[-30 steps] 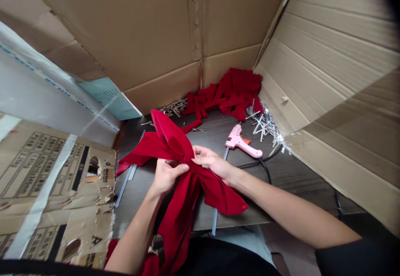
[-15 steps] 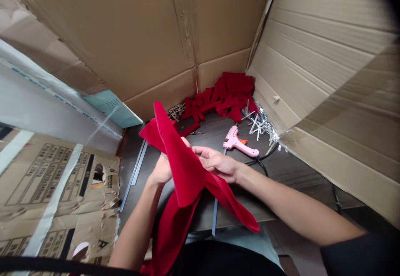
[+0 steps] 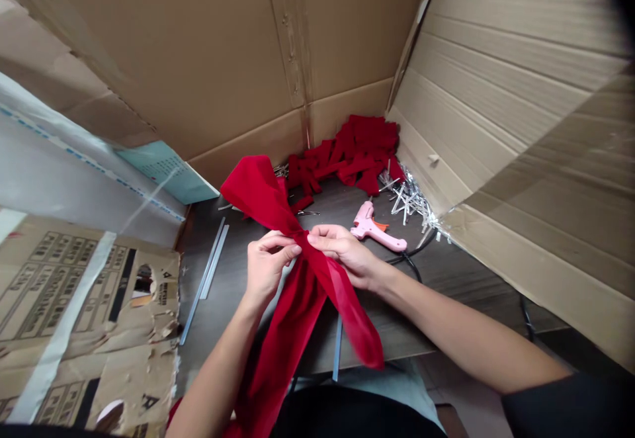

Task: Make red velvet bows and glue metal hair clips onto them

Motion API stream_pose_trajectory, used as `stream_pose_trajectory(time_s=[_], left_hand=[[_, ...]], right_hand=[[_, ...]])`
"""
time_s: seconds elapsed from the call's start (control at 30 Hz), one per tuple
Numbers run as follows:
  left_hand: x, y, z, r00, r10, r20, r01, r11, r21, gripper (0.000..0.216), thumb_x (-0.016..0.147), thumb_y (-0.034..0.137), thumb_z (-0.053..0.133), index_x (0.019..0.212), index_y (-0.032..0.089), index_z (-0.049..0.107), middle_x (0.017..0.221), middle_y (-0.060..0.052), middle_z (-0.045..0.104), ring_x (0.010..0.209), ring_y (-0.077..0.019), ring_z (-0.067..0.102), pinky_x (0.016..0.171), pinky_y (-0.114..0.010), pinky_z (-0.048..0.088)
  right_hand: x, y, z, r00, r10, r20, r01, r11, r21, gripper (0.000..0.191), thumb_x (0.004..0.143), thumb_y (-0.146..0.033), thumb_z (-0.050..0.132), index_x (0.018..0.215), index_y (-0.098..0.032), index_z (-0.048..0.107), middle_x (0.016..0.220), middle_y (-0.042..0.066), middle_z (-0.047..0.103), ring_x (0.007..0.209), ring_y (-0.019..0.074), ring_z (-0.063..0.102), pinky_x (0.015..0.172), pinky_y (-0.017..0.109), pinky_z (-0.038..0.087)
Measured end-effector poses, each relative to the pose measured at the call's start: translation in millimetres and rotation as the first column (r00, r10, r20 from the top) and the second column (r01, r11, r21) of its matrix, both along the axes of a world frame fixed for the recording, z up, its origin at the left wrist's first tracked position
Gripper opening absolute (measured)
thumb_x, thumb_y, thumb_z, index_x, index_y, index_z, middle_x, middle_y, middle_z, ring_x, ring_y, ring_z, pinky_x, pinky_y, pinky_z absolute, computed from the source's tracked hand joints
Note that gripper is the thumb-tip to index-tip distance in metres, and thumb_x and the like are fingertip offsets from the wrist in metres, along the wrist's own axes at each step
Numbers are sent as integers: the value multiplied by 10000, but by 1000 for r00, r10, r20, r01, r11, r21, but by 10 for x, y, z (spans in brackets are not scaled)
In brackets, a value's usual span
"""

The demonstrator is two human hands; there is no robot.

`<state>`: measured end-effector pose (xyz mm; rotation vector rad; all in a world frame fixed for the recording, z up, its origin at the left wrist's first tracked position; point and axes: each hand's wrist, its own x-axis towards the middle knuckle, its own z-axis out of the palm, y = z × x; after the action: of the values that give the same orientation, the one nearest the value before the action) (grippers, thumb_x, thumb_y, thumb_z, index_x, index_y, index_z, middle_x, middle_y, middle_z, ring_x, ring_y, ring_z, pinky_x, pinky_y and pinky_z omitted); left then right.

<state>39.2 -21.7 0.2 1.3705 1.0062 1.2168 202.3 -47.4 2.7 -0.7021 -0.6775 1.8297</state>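
A wide red velvet ribbon (image 3: 297,312) is gathered to a narrow middle between my hands. One broad end points up and left, while other lengths hang down toward my lap. My left hand (image 3: 268,262) pinches the gathered middle from the left, thumb and fingers together. From the right, my right hand (image 3: 342,253) grips the same spot, its thumb on the fabric. Beyond my right hand, a pink glue gun (image 3: 374,228) with an orange trigger lies on the dark table (image 3: 421,292).
Short red fabric strips (image 3: 357,150) are heaped at the back, with silver twist ties (image 3: 409,193) to their right. Pale glue sticks (image 3: 211,266) lie at left. Cardboard walls (image 3: 208,61) enclose the table's back and right. A black cord (image 3: 411,262) trails from the glue gun.
The upper ribbon end has swung up and left, and its middle now shows pinched. My left hand has come out from behind the fabric. The hanging right tail has shifted left.
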Motion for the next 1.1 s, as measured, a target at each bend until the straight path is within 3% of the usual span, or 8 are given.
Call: stream_pose_trajectory(time_s=[0.1, 0.23, 0.4, 0.57, 0.73, 0.83, 1.0, 1.1], left_hand=[[49, -87, 46, 998, 66, -20, -66, 998, -15, 106, 627, 237, 814, 670, 170, 744, 638, 6, 640, 442, -76, 458, 436, -236, 352], [66, -185, 148, 999, -17, -27, 14, 996, -91, 155, 718, 274, 746, 637, 155, 690, 509, 17, 546, 475, -106, 473, 472, -248, 390], [81, -236, 163, 999, 16, -33, -23, 976, -215, 262, 676, 282, 780, 563, 157, 580, 535, 14, 547, 526, -112, 493, 516, -249, 411], [84, -235, 64, 996, 55, 65, -33, 954, -298, 236, 700, 322, 743, 572, 163, 625, 546, 5, 577, 536, -129, 508, 478, -250, 393], [86, -241, 5, 968, 188, -169, -226, 944, -242, 422, 755, 414, 674, 431, 179, 540, 418, 7, 527, 447, -121, 491, 504, -258, 397], [107, -252, -16, 943, 215, -255, -268, 944, -194, 453, 773, 453, 648, 430, 188, 516, 398, 14, 512, 423, -119, 491, 503, -256, 394], [160, -261, -51, 951, 214, -225, -254, 953, -164, 435, 796, 437, 627, 468, 186, 493, 401, 31, 485, 391, -104, 452, 450, -252, 346], [178, -259, -41, 968, 209, -137, -228, 963, -140, 351, 774, 380, 669, 535, 174, 514, 458, 42, 501, 425, -91, 450, 461, -238, 348]], right_hand=[[-11, -4, -10, 978, -155, 141, 138, 983, 118, 355, 626, -382, 820, 646, -154, 549, 517, -82, 424, 451, 42, 304, 435, 190, 219], [-3, -11, -35, 848, -370, 380, 193, 883, 428, 290, 709, -355, 761, 631, -165, 557, 618, -26, 511, 570, 106, 455, 542, 247, 348], [-37, -59, -72, 605, -599, 524, 113, 717, 688, 209, 805, -223, 662, 635, -174, 550, 681, 0, 508, 623, 133, 482, 562, 268, 358], [-90, -108, -104, 578, -642, 504, 5, 621, 784, 102, 834, -150, 612, 742, -174, 573, 755, 20, 538, 659, 142, 495, 590, 277, 389], [-100, -105, -110, 593, -591, 546, -18, 669, 743, 84, 780, -139, 644, 801, -176, 571, 803, 26, 559, 695, 153, 509, 633, 288, 421], [-110, -85, -134, 601, -560, 570, 7, 717, 697, 86, 791, -168, 634, 743, -176, 564, 762, 18, 562, 712, 160, 525, 666, 297, 419], [-132, -52, -218, 706, -460, 538, 116, 825, 553, 131, 767, -221, 658, 683, -175, 569, 704, -1, 562, 685, 153, 531, 649, 286, 407], [-127, -36, -244, 736, -436, 519, 155, 853, 498, 130, 740, -231, 672, 672, -175, 576, 677, -10, 563, 658, 147, 526, 629, 279, 399]])
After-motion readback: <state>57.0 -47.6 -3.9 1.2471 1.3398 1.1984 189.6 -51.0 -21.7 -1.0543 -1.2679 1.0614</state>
